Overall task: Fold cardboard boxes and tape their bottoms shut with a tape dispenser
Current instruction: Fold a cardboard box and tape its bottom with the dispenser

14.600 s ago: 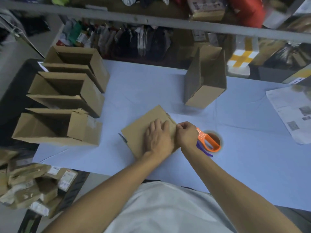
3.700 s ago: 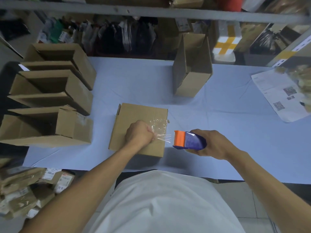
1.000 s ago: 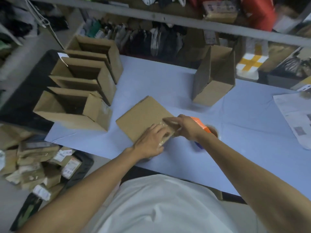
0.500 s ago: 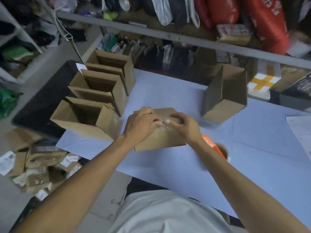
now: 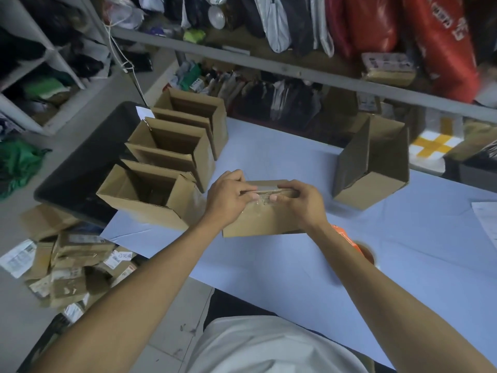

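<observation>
A brown cardboard box (image 5: 265,220) stands tipped up on the pale blue table (image 5: 295,270), its near face carrying clear tape. My left hand (image 5: 228,196) grips the box's upper left edge, fingers curled over it. My right hand (image 5: 298,201) grips the upper right edge, thumb pressing on the tape. The orange tape dispenser (image 5: 352,244) lies on the table behind my right forearm, mostly hidden by it.
Three open boxes (image 5: 172,168) stand in a row at the table's left end. Another open box (image 5: 373,168) lies on its side at the back right. White paper (image 5: 488,219) lies at the right edge. Flattened packages (image 5: 67,262) litter the floor left.
The box lay flat a second ago with both hands smoothing tape on it. Both hands have since lifted it onto its edge and hold its top. The dispenser stays on the table.
</observation>
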Available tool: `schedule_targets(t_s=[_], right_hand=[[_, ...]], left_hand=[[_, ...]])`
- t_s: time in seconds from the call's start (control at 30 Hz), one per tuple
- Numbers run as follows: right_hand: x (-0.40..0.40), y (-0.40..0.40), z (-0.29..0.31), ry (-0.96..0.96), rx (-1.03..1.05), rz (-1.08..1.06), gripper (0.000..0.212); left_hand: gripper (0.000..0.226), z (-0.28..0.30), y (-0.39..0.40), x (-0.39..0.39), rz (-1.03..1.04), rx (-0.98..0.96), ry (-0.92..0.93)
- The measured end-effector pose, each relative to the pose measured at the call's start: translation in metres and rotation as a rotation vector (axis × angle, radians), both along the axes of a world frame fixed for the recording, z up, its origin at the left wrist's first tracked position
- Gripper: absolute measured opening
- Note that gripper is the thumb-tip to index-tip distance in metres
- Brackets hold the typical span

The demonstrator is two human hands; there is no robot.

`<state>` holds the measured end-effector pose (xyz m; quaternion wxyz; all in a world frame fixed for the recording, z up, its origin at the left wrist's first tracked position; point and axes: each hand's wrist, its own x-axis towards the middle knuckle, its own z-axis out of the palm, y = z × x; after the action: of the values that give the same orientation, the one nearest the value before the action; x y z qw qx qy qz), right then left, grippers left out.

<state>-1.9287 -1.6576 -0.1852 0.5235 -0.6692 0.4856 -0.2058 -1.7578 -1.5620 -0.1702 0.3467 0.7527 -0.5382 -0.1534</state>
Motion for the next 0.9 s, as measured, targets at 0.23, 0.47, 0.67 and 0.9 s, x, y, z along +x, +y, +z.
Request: schedule_targets(t_s=[0.23, 0.47, 0.67, 0.9], right_hand=[[0.005, -0.001, 0.013, 0.31, -0.645, 0.204, 0.03], [0.019, -0.003, 0.013, 0.22, -0.513, 0.279, 0.019], [0.005, -0.012, 0.023, 0.139, -0.356, 0.196, 0.011], [-0.01, -0.027, 0.025, 0.12, -0.238, 0.189, 0.006]], left_hand=[[0.016, 0.004, -0.004, 0.002, -0.046, -0.01, -0.004], [0.007, -0.002, -0.001, -0.002, 0.071, -0.055, 0.12], [0.039, 0.006, -0.004, -0.014, -0.057, -0.045, -0.202], [0.124, -0.013, 0.005, -0.027, -0.311, 0.185, -0.792]])
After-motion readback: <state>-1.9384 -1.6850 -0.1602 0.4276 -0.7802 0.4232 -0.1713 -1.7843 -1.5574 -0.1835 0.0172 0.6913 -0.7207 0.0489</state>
